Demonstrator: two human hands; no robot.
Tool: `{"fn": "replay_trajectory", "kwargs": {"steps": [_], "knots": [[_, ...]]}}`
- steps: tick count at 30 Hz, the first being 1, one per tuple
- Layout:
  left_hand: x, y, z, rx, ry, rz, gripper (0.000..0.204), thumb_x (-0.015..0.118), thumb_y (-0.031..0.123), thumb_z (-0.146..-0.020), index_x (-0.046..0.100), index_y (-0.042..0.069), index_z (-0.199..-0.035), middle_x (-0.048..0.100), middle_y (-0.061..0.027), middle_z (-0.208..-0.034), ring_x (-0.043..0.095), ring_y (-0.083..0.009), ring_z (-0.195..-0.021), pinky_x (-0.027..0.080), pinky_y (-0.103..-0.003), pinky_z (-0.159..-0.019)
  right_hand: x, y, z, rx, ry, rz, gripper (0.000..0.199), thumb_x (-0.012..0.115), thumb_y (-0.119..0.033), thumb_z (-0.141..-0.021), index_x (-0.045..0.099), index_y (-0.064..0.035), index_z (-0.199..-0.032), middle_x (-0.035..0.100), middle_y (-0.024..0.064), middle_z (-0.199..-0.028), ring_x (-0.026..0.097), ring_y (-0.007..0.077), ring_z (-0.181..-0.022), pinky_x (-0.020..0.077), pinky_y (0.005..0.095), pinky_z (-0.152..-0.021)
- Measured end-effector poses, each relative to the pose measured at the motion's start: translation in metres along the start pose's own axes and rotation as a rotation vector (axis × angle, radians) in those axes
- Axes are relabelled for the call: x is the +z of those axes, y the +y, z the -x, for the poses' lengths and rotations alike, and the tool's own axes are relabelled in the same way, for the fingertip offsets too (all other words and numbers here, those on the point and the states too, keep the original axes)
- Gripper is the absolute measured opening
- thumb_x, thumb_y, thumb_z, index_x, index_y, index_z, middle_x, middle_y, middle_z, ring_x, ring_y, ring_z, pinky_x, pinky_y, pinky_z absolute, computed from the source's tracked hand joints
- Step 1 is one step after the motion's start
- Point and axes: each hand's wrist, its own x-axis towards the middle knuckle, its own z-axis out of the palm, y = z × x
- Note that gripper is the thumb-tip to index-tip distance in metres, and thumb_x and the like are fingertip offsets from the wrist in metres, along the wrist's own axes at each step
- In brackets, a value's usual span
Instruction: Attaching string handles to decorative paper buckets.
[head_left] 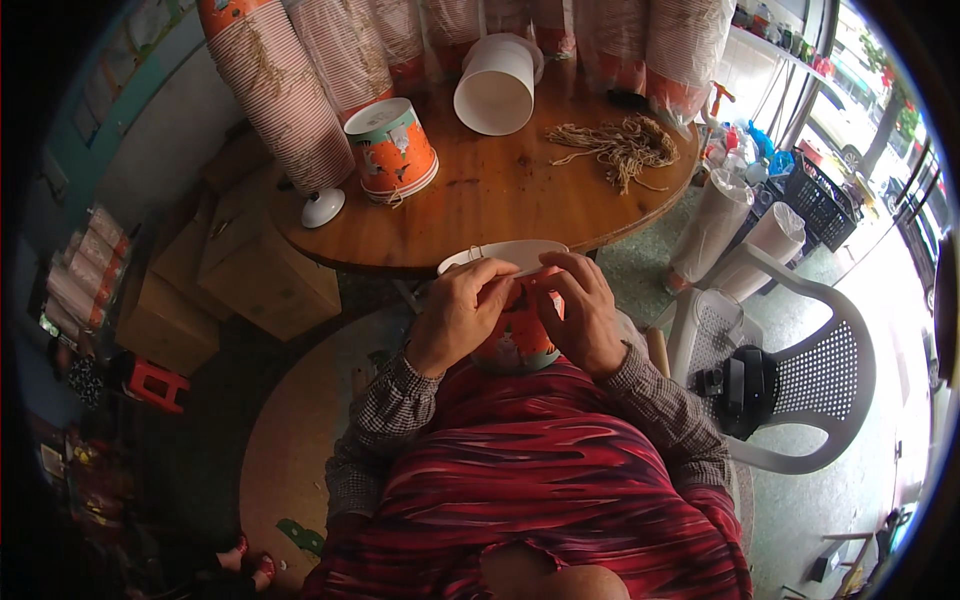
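Note:
An orange printed paper bucket [515, 335] with a white inside and a teal band rests in my lap, its mouth tilted toward the table. My left hand [467, 308] is closed at the near rim, thumb and fingers pinched together. Beside it my right hand [583, 308] grips the same rim with bent fingers. A thin cord loop shows at the rim's far left. Whatever lies between the fingertips is too small to make out. On the table ahead stands a similar orange bucket [388, 165], with a bit of cord at its base.
The round wooden table [480, 200] holds tall nested bucket stacks [275, 90], white buckets [494, 100] on their side, a bundle of cords [628, 150] and a small white domed object [323, 208]. Cardboard boxes [262, 265] stand left; a grey plastic chair [830, 370] with a black object is right.

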Motion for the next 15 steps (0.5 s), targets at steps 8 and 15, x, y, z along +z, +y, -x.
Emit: {"fn": "replay_trajectory", "kwargs": {"steps": [8, 15], "knots": [[-0.005, -0.007, -0.009, -0.071, -0.101, -0.013, 0.016, 0.063, 0.013, -0.087, 0.064, -0.001, -0.095, 0.067, -0.0159, -0.086, 0.066, -0.0291, -0.081, 0.05, -0.034, -0.072, -0.006, -0.002, -0.007, -0.009, -0.102, -0.034, 0.017, 0.064, -0.005, -0.077, 0.059, -0.0034, -0.093, 0.059, 0.0119, -0.104, 0.055, 0.0317, -0.096, 0.0461, 0.0401, -0.081], [-0.011, -0.032, -0.055, -0.143, -0.739, 0.34, 0.028, 0.056, 0.022, -0.095, 0.065, -0.004, -0.101, 0.068, -0.0085, -0.087, 0.06, -0.0112, -0.085, 0.048, -0.028, -0.076, -0.008, -0.001, -0.006, 0.001, -0.076, -0.076, 0.016, 0.063, -0.003, -0.078, 0.058, -0.0027, -0.093, 0.06, 0.0122, -0.099, 0.055, 0.0322, -0.093, 0.0468, 0.0398, -0.08]]}}
